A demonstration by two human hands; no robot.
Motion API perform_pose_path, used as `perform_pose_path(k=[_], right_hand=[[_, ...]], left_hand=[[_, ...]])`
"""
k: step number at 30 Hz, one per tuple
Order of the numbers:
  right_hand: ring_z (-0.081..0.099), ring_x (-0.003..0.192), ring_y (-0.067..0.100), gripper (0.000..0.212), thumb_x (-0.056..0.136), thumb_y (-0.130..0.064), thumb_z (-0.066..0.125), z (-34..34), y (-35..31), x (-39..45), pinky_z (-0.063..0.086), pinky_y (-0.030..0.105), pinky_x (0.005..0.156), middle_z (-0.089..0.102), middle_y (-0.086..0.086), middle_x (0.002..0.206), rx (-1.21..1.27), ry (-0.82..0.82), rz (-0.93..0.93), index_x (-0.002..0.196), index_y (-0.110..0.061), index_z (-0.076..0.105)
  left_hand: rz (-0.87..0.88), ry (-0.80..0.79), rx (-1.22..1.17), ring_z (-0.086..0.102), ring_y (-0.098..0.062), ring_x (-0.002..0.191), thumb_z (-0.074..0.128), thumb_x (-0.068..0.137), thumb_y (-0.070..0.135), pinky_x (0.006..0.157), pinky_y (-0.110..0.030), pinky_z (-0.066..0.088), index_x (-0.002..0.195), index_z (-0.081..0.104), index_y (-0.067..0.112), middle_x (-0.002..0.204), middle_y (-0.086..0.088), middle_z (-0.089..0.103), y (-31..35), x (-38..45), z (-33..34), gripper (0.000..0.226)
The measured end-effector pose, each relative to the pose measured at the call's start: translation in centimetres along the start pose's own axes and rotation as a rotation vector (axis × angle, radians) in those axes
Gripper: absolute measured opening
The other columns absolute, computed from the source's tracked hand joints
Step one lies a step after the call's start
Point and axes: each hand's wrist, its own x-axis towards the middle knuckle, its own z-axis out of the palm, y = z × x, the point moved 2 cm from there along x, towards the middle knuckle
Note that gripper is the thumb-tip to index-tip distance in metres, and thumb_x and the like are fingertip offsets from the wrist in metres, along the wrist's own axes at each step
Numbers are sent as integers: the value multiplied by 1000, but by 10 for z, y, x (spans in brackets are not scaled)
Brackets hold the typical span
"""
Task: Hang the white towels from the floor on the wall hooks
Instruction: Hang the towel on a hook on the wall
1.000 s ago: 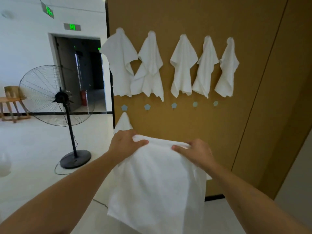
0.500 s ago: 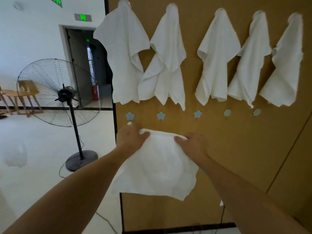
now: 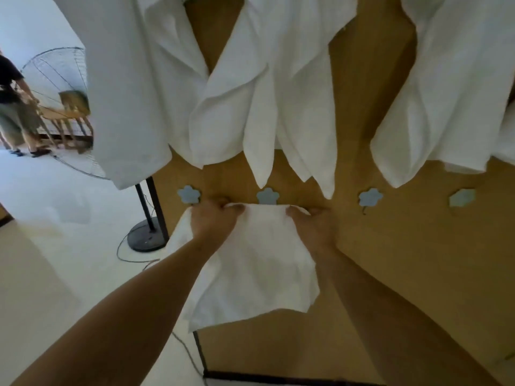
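I hold a white towel (image 3: 259,263) by its top edge against the brown wall panel (image 3: 404,260). My left hand (image 3: 214,220) grips the edge on the left, my right hand (image 3: 313,225) grips it on the right. The stretched edge sits just below a blue flower-shaped hook (image 3: 267,195). More blue hooks, one at the left (image 3: 189,194) and others at the right (image 3: 370,196), line the same lower row. Several white towels (image 3: 292,93) hang from an upper row whose hooks are out of frame.
A standing fan (image 3: 69,79) with a round black base (image 3: 146,238) and a trailing cable stands left of the panel. A person (image 3: 14,107) and wooden chairs (image 3: 67,118) are at the far left. The pale floor (image 3: 55,246) spreads out to the left.
I have moved much closer to the wall and both hands have raised the towel's top edge up to the lower row of hooks. A person has come into view at the left.
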Motion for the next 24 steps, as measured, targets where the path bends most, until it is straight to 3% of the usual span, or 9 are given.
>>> perform_pose_path(k=[2, 5, 7, 10, 14, 18, 21, 24], right_hand=[[58, 69, -2, 25, 78, -49, 75, 11, 19, -3, 43, 10, 72, 61, -21, 67, 44, 8, 44, 66, -29, 67], [69, 77, 10, 22, 79, -43, 73, 34, 43, -16, 55, 28, 75, 74, -7, 76, 243, -54, 162, 78, -21, 76], [70, 74, 12, 19, 79, -38, 72, 47, 48, -20, 57, 32, 70, 74, -5, 73, 305, -53, 204, 74, -20, 75], [69, 78, 15, 22, 85, -39, 67, 60, 50, -26, 55, 34, 75, 73, -2, 79, 283, -83, 229, 81, -19, 73], [61, 66, 17, 27, 87, -36, 69, 60, 39, -32, 51, 34, 67, 67, 4, 73, 30, 82, 8, 73, -14, 63], [57, 86, 29, 21, 88, -29, 69, 60, 28, -46, 46, 44, 80, 63, 12, 94, -430, 327, -338, 98, -10, 68], [58, 82, 28, 8, 90, -6, 65, 64, 20, -46, 45, 37, 76, 64, 13, 87, -306, 275, -541, 94, -5, 72], [61, 64, 20, 20, 96, -5, 55, 70, 16, -50, 49, 37, 62, 66, 9, 70, -24, 195, -433, 80, -4, 68]], left_hand=[[-77, -6, -51, 60, -16, 76, 73, 71, 49, 72, -30, 48, 66, 70, 31, 74, 9, 67, -14, -3, 16, 19], [-129, -22, -127, 60, -12, 71, 70, 75, 46, 68, -28, 46, 64, 69, 29, 65, 14, 66, -31, -20, 41, 20], [-77, -14, -129, 60, -9, 64, 65, 82, 42, 62, -25, 44, 61, 66, 29, 57, 13, 63, -31, -31, 56, 26], [17, -2, -24, 59, -7, 58, 55, 91, 43, 59, -25, 46, 67, 65, 26, 59, 10, 63, -28, -44, 71, 31], [226, 121, 98, 59, -14, 75, 59, 89, 39, 68, -32, 49, 96, 63, 23, 84, 5, 66, -27, -45, 68, 18], [620, 221, 216, 56, -26, 91, 54, 89, 27, 77, -36, 41, 113, 69, 19, 105, -4, 66, -22, -44, 63, 29], [794, 147, 117, 61, -28, 92, 61, 88, 14, 81, -35, 47, 118, 69, 9, 105, -9, 69, -24, -37, 62, 31], [785, 0, 35, 64, -27, 92, 64, 89, 8, 79, -36, 52, 121, 67, 6, 103, -11, 71, -29, -33, 57, 33]])
